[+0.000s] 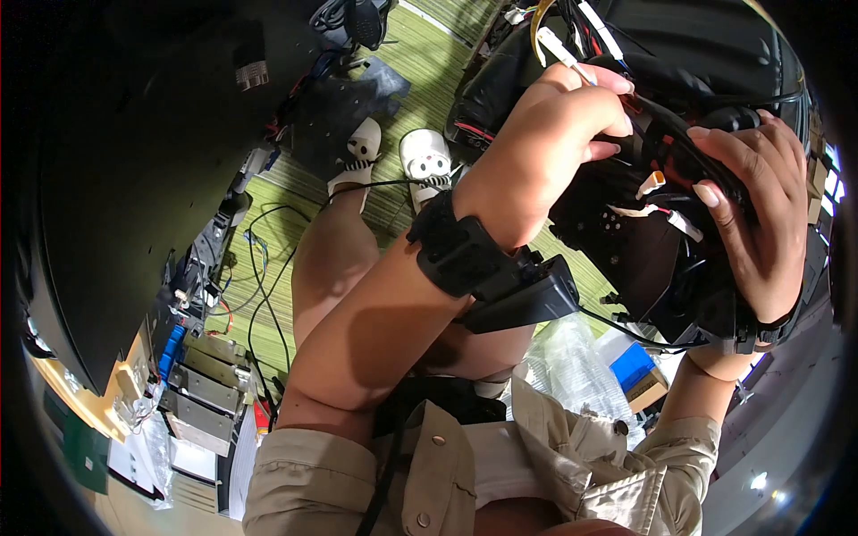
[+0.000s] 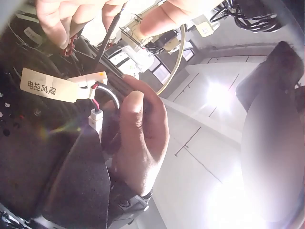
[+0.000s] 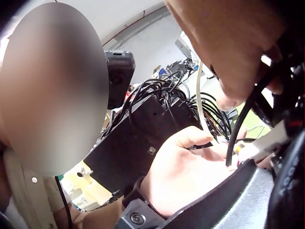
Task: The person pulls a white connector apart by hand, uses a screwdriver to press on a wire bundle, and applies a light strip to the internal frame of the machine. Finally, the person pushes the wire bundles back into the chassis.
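Here both hands' fingers (image 1: 590,85) clamp, seemingly, black cables (image 1: 688,156) crowding the housing (image 1: 626,250) edge.

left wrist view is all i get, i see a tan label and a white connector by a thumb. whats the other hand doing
Observer: In the head view the left hand curls its fingers on a black cable atop the black housing.
Operator: and the right one
Observer: The right hand grips the housing's far side, fingers wrapped over its edge.
Operator: where is the whole thing
Observer: Held up over the person's lap, above a green striped floor.
Operator: anything below it
Observer: A clear plastic bag and a blue box.
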Demonstrator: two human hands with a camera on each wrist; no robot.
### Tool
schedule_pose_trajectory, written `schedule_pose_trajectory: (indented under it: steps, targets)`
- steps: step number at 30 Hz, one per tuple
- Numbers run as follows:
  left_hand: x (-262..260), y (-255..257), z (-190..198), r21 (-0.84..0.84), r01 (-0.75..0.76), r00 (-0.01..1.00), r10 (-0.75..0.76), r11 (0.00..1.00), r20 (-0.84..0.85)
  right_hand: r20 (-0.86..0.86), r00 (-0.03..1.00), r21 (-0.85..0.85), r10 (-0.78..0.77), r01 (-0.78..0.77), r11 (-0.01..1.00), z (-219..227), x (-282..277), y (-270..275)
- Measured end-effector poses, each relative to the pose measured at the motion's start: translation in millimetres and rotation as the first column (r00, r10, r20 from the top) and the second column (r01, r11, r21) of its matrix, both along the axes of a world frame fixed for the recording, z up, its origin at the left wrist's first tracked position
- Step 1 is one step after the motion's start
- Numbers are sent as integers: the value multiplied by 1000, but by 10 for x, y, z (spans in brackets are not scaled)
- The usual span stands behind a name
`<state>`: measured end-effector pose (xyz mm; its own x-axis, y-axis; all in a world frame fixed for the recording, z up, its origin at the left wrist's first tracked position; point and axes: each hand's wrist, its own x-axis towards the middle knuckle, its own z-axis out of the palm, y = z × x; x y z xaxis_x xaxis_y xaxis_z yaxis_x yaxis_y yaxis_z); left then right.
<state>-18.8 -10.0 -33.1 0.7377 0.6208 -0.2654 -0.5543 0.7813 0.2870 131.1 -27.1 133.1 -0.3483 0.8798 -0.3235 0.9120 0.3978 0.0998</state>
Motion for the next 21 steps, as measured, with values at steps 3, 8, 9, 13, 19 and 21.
schedule_pose_trajectory:
  steps: [3, 8, 9, 13, 19, 21]
  targets:
    - [-6, 1, -6, 13, 2, 1000, -2, 1000, 8, -15, 1000, -34, -28, 27, 999, -1, -33, 14]
    - [0, -6, -1, 14, -3, 1000, 3, 1000, 9, -9, 1000, -53, -10, 10, 999, -11, -36, 31]
    - [3, -4, -1, 10, -3, 1000, 3, 1000, 10, 3, 1000, -43, -2, 3, 999, -14, -38, 31]
    - [-1, -23, -31, 41, -8, 1000, 8, 999, 13, 3, 1000, -14, -14, 14, 1000, -30, -25, 26]
    - [1, -26, -36, 79, -19, 1000, 18, 997, 8, -13, 1000, -39, -21, 20, 999, -30, -13, 24]
    - [2, -23, -27, 52, -19, 1000, 19, 998, 4, -14, 999, -40, -41, 40, 998, -32, -22, 22]
